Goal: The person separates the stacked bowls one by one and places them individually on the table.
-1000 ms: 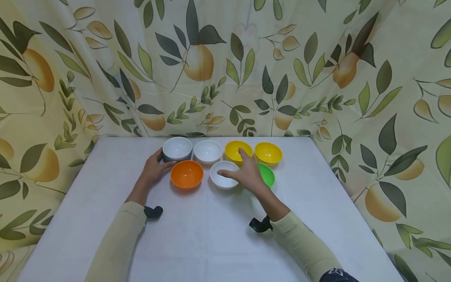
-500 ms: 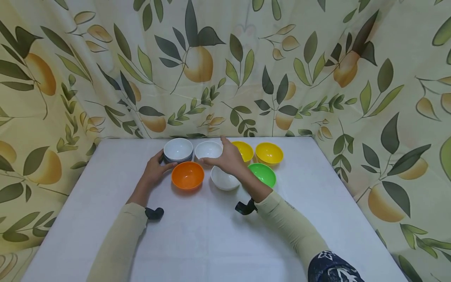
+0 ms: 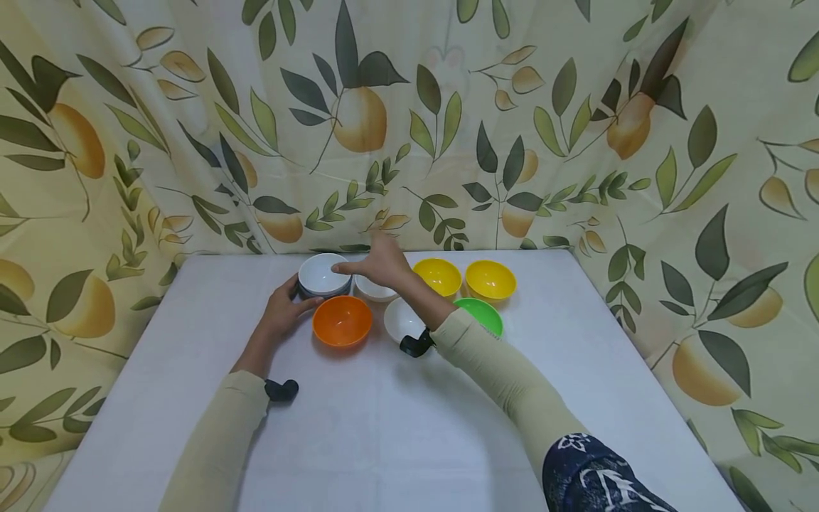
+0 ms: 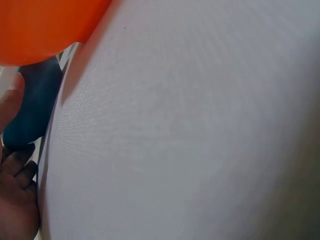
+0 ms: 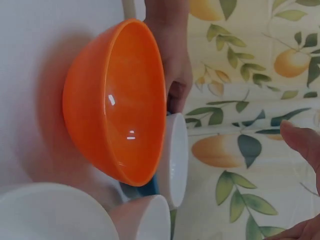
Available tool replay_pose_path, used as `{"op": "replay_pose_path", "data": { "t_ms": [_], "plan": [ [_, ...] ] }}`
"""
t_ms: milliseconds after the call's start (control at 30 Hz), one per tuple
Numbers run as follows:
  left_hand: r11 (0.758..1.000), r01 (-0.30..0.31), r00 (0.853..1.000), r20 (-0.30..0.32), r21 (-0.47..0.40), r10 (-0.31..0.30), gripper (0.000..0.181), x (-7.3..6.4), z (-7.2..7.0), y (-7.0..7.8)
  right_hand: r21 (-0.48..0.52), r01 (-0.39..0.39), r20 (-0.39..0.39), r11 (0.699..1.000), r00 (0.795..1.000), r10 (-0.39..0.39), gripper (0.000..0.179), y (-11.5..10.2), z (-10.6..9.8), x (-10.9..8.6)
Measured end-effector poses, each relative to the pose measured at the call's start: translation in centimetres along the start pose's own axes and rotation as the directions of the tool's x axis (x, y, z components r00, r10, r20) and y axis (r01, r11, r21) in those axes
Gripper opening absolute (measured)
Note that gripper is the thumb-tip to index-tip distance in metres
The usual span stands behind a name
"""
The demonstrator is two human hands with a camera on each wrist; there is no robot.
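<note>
At the back left of the table, a white bowl (image 3: 316, 274) sits nested in a dark blue bowl (image 4: 36, 95). My left hand (image 3: 279, 313) grips this stack from its left side, thumb in front and fingers around the back. Spread and holding nothing, my right hand (image 3: 382, 262) hovers over another white bowl (image 3: 373, 289), its thumb pointing left toward the stack's rim. In the right wrist view only part of that hand (image 5: 306, 145) shows at the right edge. An orange bowl (image 3: 342, 321) stands in front of the stack, near the left thumb.
A third white bowl (image 3: 400, 320) stands in the front row, partly behind the right wrist. To its right is a green bowl (image 3: 484, 313), partly covered by the sleeve. Two yellow bowls (image 3: 438, 276) stand at the back right. Patterned cloth (image 3: 422, 142) hangs behind the table (image 3: 345, 427).
My right hand has swept left, from over the front white and yellow bowls to above the back white bowl beside the stack. The left hand keeps its place on the stack.
</note>
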State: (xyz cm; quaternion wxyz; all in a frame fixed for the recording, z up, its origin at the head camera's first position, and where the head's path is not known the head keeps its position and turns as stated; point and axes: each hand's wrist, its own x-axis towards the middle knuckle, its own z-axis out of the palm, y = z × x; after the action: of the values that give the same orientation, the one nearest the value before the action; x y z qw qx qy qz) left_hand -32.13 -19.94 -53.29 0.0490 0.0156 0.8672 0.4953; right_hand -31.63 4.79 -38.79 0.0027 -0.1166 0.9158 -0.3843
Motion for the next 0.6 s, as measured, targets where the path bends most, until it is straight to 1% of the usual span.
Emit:
{"op": "replay_pose_path", "data": {
  "t_ms": [100, 200, 333, 467, 600],
  "plan": [
    [1.0, -0.001, 1.0, 0.005, 0.008, 0.001, 0.103, 0.0, 0.0, 0.1, -0.023, -0.006, 0.037, 1.0, 0.999, 0.007, 0.112, 0.0, 0.9, 1.0],
    [1.0, -0.003, 1.0, 0.001, 0.007, 0.003, 0.102, 0.0, 0.0, 0.2, -0.017, -0.006, 0.07, 1.0, 0.998, 0.007, 0.118, 0.2, 1.8, 2.0],
    [1.0, -0.004, 1.0, -0.002, 0.011, 0.004, 0.1, 0.0, 0.0, 0.1, -0.016, -0.005, 0.101, 1.0, 0.995, 0.007, 0.116, 0.8, 3.0, 3.0],
    [1.0, -0.014, 1.0, -0.004, 0.025, 0.015, 0.099, 0.0, 0.0, -0.1, -0.099, -0.012, 0.15, 0.995, 0.988, 0.027, 0.111, 1.1, 4.0, 3.6],
    [0.999, -0.029, 1.0, -0.008, 0.03, 0.029, 0.099, 0.1, 0.0, -0.1, -0.187, 0.014, 0.197, 0.982, 0.98, 0.024, 0.098, 1.0, 4.7, 3.9]
  ]
}}
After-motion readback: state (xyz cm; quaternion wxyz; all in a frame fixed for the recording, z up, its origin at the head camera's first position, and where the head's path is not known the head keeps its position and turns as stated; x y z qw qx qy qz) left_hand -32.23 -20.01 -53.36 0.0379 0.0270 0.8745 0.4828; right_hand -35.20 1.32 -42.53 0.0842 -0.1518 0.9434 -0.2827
